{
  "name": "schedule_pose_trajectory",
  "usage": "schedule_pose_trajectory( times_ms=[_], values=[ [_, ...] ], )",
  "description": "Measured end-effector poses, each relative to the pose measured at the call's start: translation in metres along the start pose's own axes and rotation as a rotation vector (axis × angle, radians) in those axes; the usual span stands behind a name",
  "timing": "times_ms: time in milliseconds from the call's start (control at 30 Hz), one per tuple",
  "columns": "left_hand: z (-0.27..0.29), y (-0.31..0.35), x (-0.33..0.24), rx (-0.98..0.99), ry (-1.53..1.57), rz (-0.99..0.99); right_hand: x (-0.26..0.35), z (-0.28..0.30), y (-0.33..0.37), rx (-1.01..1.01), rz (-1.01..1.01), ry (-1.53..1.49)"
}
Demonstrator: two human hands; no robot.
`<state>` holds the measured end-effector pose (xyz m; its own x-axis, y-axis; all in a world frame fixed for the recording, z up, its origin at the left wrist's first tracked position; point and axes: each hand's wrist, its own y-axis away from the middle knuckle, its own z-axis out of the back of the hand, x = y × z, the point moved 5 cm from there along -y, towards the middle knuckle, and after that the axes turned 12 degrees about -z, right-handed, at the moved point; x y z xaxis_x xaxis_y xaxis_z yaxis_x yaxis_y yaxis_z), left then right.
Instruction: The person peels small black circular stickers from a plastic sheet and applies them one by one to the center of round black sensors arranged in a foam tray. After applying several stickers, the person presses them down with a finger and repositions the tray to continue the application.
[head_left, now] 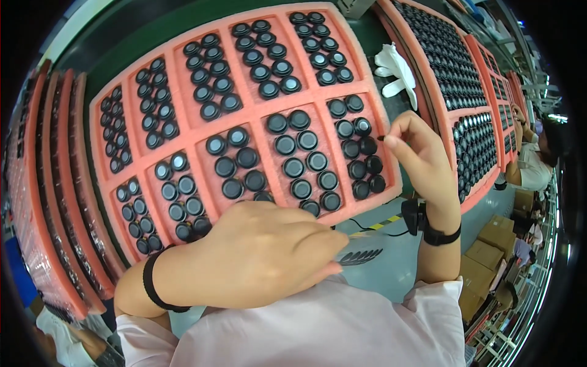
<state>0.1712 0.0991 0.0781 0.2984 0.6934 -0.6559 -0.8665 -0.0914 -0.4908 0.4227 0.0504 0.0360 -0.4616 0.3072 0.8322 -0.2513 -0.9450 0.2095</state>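
A pink foam tray (391, 202) spreads before me, its compartments holding several round black pieces (298, 119) with grey tops. My right hand (422, 156) is over the tray's right edge, thumb and forefinger pinched on a small dark piece (381, 138); its kind is too small to tell. In front of my body, my left hand (263, 254) is bent across the tray's near edge with its fingers closed, their tips mostly hidden. Beside those fingers shows a row of slanted black strips (361, 257); whether the hand grips it I cannot tell.
A white glove (395, 72) lies right of the tray. Further right are more filled pink trays (449, 107). Pink trays (55, 202) stand on edge at the left. Cardboard boxes (483, 257) sit at the lower right. Another person (533, 165) is at the far right.
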Motion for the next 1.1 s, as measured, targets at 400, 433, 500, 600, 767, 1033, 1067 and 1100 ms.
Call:
schedule_pose_trajectory(
  times_ms=[400, 433, 500, 600, 767, 1033, 1067, 1100],
  values=[
    [-0.046, -0.058, 0.071, 0.392, -0.144, -0.081, -0.03, -0.004, -0.033, 0.054, -0.234, 0.093],
    [-0.048, -0.058, 0.076, 0.401, -0.17, -0.088, -0.03, -0.006, -0.034, 0.049, -0.199, 0.1],
    [-0.05, -0.06, 0.083, 0.383, -0.164, -0.098, -0.031, -0.005, -0.034, 0.043, -0.199, 0.115],
    [-0.053, -0.06, 0.091, 0.344, -0.172, -0.104, -0.031, -0.005, -0.034, 0.04, -0.178, 0.143],
    [-0.057, -0.054, 0.099, 0.303, -0.207, -0.085, -0.029, -0.006, -0.035, 0.06, -0.221, 0.125],
    [-0.057, -0.052, 0.102, 0.323, -0.234, -0.069, -0.028, -0.008, -0.036, 0.062, -0.188, 0.147],
    [-0.057, -0.052, 0.102, 0.321, -0.235, -0.065, -0.028, -0.007, -0.036, 0.062, -0.186, 0.157],
    [-0.057, -0.052, 0.102, 0.32, -0.237, -0.062, -0.028, -0.008, -0.037, 0.061, -0.184, 0.167]
  ],
)
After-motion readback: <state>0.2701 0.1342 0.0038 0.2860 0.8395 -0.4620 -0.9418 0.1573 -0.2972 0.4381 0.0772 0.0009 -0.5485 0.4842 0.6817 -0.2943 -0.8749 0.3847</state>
